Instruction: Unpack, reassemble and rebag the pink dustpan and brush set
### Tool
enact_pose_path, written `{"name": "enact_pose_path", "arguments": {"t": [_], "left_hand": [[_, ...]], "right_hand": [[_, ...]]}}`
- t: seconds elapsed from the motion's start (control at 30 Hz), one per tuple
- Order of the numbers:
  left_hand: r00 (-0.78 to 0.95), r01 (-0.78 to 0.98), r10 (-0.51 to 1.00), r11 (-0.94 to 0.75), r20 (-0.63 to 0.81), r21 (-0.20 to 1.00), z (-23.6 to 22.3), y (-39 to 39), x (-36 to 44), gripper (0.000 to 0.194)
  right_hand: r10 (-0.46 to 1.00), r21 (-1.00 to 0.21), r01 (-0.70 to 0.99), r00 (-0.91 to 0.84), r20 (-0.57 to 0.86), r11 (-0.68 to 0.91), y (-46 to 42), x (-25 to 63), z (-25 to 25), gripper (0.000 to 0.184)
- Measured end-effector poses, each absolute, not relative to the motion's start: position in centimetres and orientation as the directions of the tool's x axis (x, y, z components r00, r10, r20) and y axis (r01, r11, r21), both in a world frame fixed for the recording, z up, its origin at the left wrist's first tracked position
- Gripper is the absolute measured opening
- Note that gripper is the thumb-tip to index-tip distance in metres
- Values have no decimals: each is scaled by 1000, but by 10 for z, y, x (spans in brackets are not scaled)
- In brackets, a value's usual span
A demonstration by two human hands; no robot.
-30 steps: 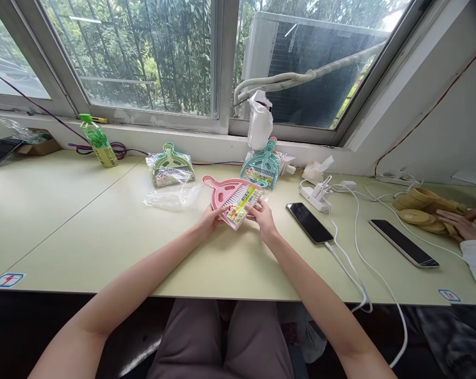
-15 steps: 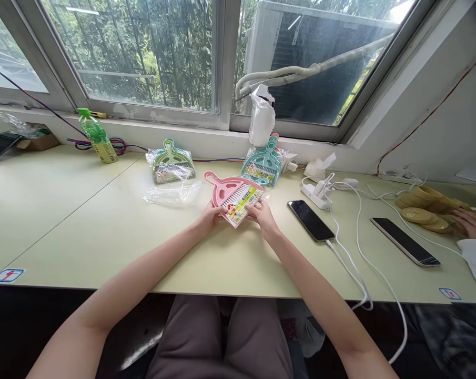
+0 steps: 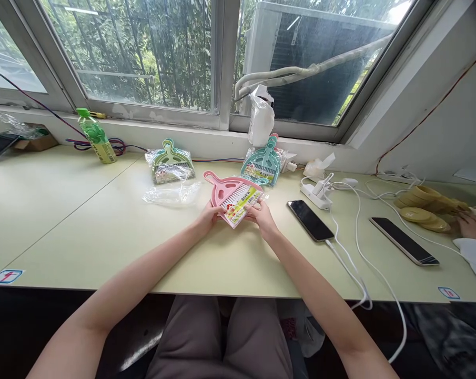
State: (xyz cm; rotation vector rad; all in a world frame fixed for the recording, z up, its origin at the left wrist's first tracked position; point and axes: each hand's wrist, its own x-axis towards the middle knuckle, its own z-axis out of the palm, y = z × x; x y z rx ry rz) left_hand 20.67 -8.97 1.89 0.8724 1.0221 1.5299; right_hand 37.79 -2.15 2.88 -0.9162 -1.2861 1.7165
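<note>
Between my hands is a pink dustpan and brush set (image 3: 226,190), tilted, with a yellow and white printed card (image 3: 241,206) over the bristles. My left hand (image 3: 209,217) is closed on its lower left edge, the thumb on top. On the right side, my right hand (image 3: 262,216) pinches the card's edge, its other fingers hidden underneath. Just behind the pink set lies a teal set (image 3: 263,160) in clear wrap. A green dustpan set (image 3: 172,164), also partly wrapped, stands to the left, with a crumpled clear plastic bag (image 3: 172,196) in front of it.
A green-capped bottle (image 3: 98,138) stands at the back left. To my right are a phone (image 3: 311,220) on a cable, a white power strip (image 3: 317,193), loose white cables and a second phone (image 3: 404,241). Another person's hand (image 3: 473,225) is beside yellow round pieces (image 3: 425,218) at far right.
My hands and the pink dustpan set have hardly moved. At the far right, more of the other person's hands shows near the yellow pieces.
</note>
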Motion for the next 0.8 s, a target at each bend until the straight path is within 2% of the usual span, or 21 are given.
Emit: {"name": "enact_pose_path", "arguments": {"t": [0.8], "left_hand": [[-134,-299,991,-54,14,953,22,-92,204,70]], "right_hand": [[927,-957,-196,-348,-137,-215,-26,376,29,38]]}}
